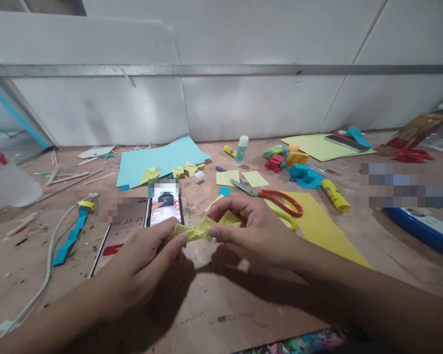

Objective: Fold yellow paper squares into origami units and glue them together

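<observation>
A folded strip of pale yellow paper (pixel 197 232), creased into linked points like origami, spans the gap between my hands above the table. My left hand (pixel 143 253) pinches its left end between thumb and fingers. Gripping the middle and right part is my right hand (pixel 253 226), thumb in front and fingers curled behind. Just beyond the paper lie a phone (pixel 165 209) with a lit picture and a tablet-like screen (pixel 123 223) showing a timer. Behind my right hand rest scissors with red handles (pixel 282 199) and small yellow paper squares (pixel 228 178).
More folded yellow pieces (pixel 186 170) sit by a light blue sheet (pixel 158 160). A white glue stick (pixel 241 150) stands upright near the wall. Yellow paper (pixel 325 228) and a yellow glue tube (pixel 335 195) lie right. A white cable (pixel 53 236) and a blue folded strip (pixel 71 241) are left.
</observation>
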`<action>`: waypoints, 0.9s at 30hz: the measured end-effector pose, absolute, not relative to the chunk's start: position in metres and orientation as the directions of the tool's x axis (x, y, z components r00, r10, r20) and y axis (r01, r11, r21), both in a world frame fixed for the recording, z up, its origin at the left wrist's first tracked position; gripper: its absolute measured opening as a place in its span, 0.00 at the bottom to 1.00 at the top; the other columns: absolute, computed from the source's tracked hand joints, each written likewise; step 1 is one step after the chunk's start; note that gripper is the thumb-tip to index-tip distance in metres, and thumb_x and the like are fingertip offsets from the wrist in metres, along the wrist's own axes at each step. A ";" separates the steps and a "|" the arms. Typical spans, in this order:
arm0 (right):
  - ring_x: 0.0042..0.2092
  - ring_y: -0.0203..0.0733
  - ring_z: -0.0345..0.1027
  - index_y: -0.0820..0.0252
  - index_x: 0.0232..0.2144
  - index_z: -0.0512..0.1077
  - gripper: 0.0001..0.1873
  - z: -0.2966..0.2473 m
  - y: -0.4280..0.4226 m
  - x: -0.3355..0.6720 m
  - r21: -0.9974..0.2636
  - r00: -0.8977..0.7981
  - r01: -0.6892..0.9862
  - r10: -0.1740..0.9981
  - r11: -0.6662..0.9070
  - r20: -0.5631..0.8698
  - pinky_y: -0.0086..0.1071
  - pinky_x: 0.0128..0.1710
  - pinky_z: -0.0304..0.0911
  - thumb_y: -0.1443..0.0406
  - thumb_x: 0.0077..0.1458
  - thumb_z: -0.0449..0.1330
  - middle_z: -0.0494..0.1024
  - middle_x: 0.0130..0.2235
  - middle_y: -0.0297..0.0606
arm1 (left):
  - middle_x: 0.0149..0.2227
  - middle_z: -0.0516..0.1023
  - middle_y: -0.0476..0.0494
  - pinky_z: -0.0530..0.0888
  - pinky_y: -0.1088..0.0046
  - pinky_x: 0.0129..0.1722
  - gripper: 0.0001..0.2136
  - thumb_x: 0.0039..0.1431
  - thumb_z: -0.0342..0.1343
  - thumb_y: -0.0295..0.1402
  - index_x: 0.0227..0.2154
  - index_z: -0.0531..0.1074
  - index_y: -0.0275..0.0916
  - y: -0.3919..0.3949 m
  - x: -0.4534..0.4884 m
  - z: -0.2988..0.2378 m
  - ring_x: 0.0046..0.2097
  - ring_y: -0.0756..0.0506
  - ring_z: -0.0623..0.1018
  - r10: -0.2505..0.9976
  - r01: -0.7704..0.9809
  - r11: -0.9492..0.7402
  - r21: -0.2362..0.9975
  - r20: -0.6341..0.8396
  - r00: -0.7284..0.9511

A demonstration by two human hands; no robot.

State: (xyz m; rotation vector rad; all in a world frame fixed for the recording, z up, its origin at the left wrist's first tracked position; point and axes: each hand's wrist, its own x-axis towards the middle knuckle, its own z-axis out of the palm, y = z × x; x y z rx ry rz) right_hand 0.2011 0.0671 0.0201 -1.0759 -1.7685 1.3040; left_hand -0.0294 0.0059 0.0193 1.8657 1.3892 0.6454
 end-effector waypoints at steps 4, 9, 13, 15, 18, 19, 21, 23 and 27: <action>0.35 0.38 0.74 0.54 0.34 0.79 0.15 0.016 0.066 0.202 -0.962 -0.429 0.254 0.903 0.102 -0.018 0.29 0.32 0.70 0.55 0.47 0.75 0.79 0.38 0.33 | 0.28 0.67 0.52 0.64 0.69 0.33 0.20 0.72 0.42 0.51 0.30 0.65 0.43 0.008 -0.032 0.017 0.33 0.45 0.69 0.959 0.571 -0.143 0.808 -0.028 0.281; 0.29 0.34 0.73 0.57 0.35 0.78 0.15 0.020 0.069 0.199 -0.990 -0.464 0.129 0.880 -0.049 -0.104 0.27 0.26 0.68 0.56 0.50 0.73 0.79 0.35 0.34 | 0.29 0.69 0.52 0.64 0.69 0.33 0.20 0.72 0.42 0.51 0.30 0.65 0.43 0.008 -0.033 0.017 0.33 0.46 0.69 0.956 0.573 -0.149 0.806 -0.030 0.291; 0.28 0.33 0.72 0.57 0.39 0.78 0.16 0.025 0.069 0.199 -0.969 -0.489 0.219 0.847 -0.112 -0.209 0.25 0.23 0.66 0.60 0.48 0.74 0.79 0.38 0.34 | 0.28 0.68 0.51 0.64 0.70 0.32 0.21 0.72 0.44 0.51 0.29 0.68 0.42 0.009 -0.032 0.019 0.32 0.46 0.68 0.969 0.559 -0.107 0.822 -0.041 0.245; 0.29 0.33 0.71 0.56 0.42 0.78 0.17 0.026 0.068 0.198 -0.957 -0.530 0.256 0.808 -0.135 -0.256 0.25 0.23 0.65 0.62 0.49 0.73 0.79 0.39 0.35 | 0.28 0.68 0.52 0.64 0.71 0.30 0.22 0.71 0.45 0.52 0.29 0.69 0.41 0.011 -0.031 0.021 0.31 0.47 0.67 0.977 0.527 -0.057 0.848 -0.060 0.202; 0.29 0.34 0.70 0.57 0.44 0.79 0.17 0.026 0.066 0.198 -0.946 -0.598 0.315 0.758 -0.077 -0.261 0.26 0.26 0.65 0.65 0.50 0.71 0.78 0.34 0.34 | 0.25 0.68 0.52 0.63 0.74 0.27 0.22 0.68 0.50 0.52 0.26 0.70 0.40 0.013 -0.028 0.025 0.28 0.48 0.66 0.984 0.473 0.011 0.881 -0.093 0.151; 0.30 0.35 0.70 0.58 0.45 0.80 0.18 0.027 0.067 0.199 -0.940 -0.607 0.338 0.756 -0.034 -0.245 0.27 0.27 0.65 0.64 0.50 0.71 0.78 0.34 0.34 | 0.24 0.68 0.52 0.64 0.74 0.26 0.22 0.66 0.52 0.52 0.24 0.71 0.40 0.014 -0.028 0.027 0.27 0.48 0.67 0.984 0.461 0.018 0.887 -0.098 0.150; 0.33 0.38 0.73 0.57 0.46 0.80 0.20 0.029 0.072 0.202 -0.932 -0.546 0.356 0.824 0.069 -0.148 0.29 0.31 0.68 0.59 0.49 0.72 0.80 0.35 0.36 | 0.23 0.71 0.51 0.65 0.75 0.26 0.21 0.62 0.57 0.52 0.24 0.74 0.40 0.016 -0.030 0.030 0.27 0.48 0.68 0.980 0.446 0.021 0.895 -0.106 0.167; 0.40 0.41 0.75 0.57 0.46 0.79 0.23 0.031 0.084 0.210 -0.918 -0.340 0.357 0.939 0.174 0.045 0.34 0.39 0.72 0.53 0.51 0.71 0.81 0.42 0.40 | 0.25 0.77 0.48 0.69 0.75 0.27 0.18 0.60 0.61 0.52 0.28 0.79 0.41 0.017 -0.032 0.030 0.28 0.47 0.73 0.974 0.407 0.043 0.912 -0.128 0.185; 0.57 0.48 0.70 0.60 0.62 0.65 0.29 0.037 0.133 0.234 -0.846 0.157 0.513 0.953 0.146 0.260 0.41 0.55 0.68 0.51 0.65 0.58 0.72 0.60 0.50 | 0.36 0.85 0.45 0.77 0.73 0.35 0.16 0.61 0.62 0.51 0.37 0.80 0.43 0.018 -0.031 0.023 0.37 0.44 0.82 0.939 0.211 0.192 0.958 -0.242 0.243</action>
